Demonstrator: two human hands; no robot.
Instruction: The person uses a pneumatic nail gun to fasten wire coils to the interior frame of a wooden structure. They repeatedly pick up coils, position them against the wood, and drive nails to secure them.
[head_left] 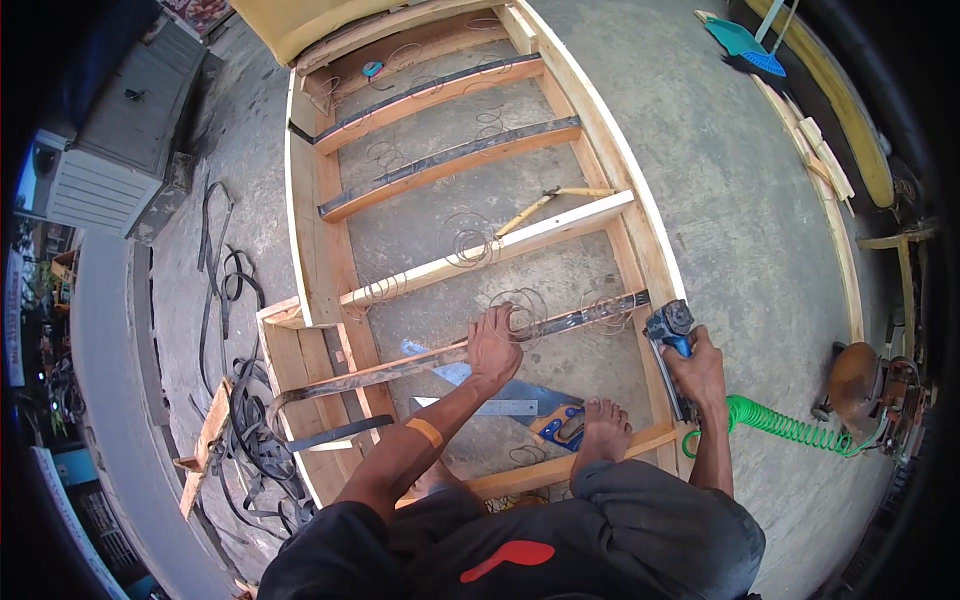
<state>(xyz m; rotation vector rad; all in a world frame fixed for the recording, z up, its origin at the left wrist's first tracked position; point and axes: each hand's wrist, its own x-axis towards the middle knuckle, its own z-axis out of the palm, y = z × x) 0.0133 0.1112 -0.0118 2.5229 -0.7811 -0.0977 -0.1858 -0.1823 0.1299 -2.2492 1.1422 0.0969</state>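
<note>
My right hand [697, 365] grips a blue-and-black pneumatic staple gun [670, 322] at the right rail of a wooden frame [655, 250]. A green coiled air hose [785, 428] trails from the tool to the right. My left hand [495, 345] is closed over a dark rubber strap [590, 314] that runs along the nearest crosspiece, its fingers beside a wire coil spring [530, 312]. The strap's loose end hangs past the frame's left side. Farther off, more crosspieces carry dark straps [450, 158] and thin wire coils [470, 247].
A handsaw [565, 425] and a metal ruler [500, 407] lie on the floor inside the frame, near my bare feet [603, 432]. Yellow-handled pincers [530, 212] lean on a crosspiece. Tangled black strapping [255, 425] lies left; a compressor [875, 385] stands right.
</note>
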